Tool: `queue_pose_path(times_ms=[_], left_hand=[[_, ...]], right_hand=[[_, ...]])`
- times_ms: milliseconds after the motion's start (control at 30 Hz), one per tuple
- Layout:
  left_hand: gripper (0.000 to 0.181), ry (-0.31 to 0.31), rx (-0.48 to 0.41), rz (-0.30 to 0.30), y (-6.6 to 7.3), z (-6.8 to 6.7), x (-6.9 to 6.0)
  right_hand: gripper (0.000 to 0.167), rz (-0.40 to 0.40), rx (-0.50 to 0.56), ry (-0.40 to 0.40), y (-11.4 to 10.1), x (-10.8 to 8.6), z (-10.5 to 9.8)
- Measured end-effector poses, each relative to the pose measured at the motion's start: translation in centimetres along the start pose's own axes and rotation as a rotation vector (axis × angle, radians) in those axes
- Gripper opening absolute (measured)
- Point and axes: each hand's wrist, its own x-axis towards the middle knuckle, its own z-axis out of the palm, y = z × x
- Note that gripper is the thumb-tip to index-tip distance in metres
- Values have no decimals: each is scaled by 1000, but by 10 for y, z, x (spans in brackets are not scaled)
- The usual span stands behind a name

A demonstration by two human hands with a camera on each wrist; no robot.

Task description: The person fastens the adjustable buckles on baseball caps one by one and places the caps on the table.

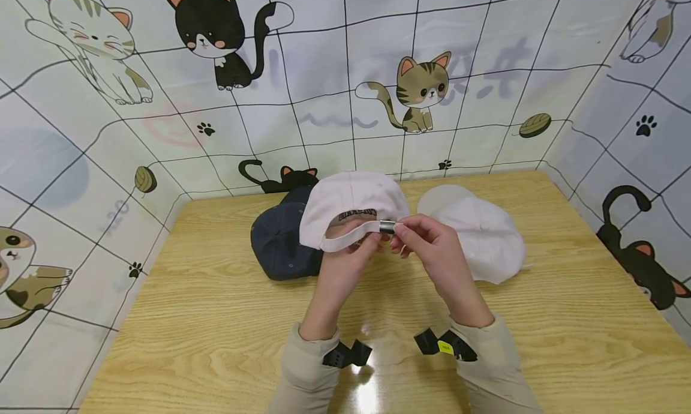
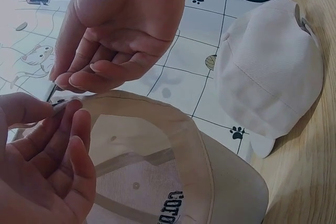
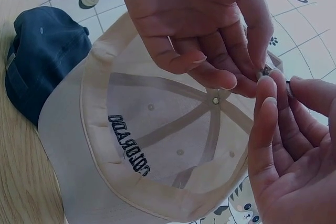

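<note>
A pale pink baseball cap [image 1: 351, 195] is held up over the table, its back opening facing me. Its strap [image 1: 345, 242] runs across the opening to a metal buckle [image 1: 386, 227]. My left hand [image 1: 344, 273] pinches the strap close to the buckle, thumb in front. At the buckle's other side, my right hand [image 1: 439, 259] pinches the strap end between thumb and forefinger. The right wrist view looks into the cap's inside, where dark lettering [image 3: 128, 145] shows. Fingers partly cover the buckle in both wrist views.
Behind the held cap to the left lies a navy cap [image 1: 278, 240]. A white cap [image 1: 488, 237] lies to the right, its brim [image 1: 445, 197] toward the back. Both are on the wooden table [image 1: 216, 342]. Cat-patterned sheeting [image 1: 324, 120] hangs at the back and sides.
</note>
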Motion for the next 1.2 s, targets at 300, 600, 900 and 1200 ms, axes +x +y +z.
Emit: queue_pose_path(times_ms=[300,600,900,1200], left_hand=[[11,34,-23,-6,2,0,0],[12,73,-44,-9,1,1,0],[12,99,-83,20,-24,2,4],[9,127,-105,-12,-1,3,0]], right_hand=[[20,-5,6,-22,0,-1,-1],[22,8,25,-15,-2,-1,0],[19,-16,42,-19,-1,-1,-1],[17,-49,58,-16,-1,-1,-1]])
